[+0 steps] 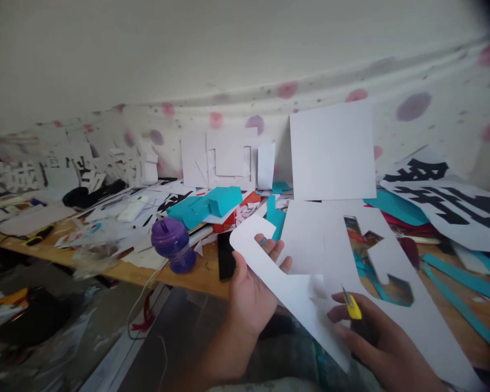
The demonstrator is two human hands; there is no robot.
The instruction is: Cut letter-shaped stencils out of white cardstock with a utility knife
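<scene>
My left hand [249, 296] grips a white hook-shaped cut-out [269, 267], thumb on its near edge and fingers curled around behind it. It looks like stiff board or foam sheet and is tilted over the table's front edge. A yellow craft knife [354, 307] is held in my right hand [386, 340], its thin blade pointing up. My right fingertips are close to the lower end of the cut-out; whether they touch it I cannot tell. Under and beside my right hand lies a white sheet [330, 234] with a character-like hole through which teal scraps and wood show.
A purple cup [172, 245] stands near the front edge of the wooden table [142, 268], beside a black phone-like slab [224, 256]. Teal sheets [206, 207] and paper scraps lie behind. A white square board [332, 152] leans on the wall. Printed black characters [449, 201] and teal strips [465, 305] are at right.
</scene>
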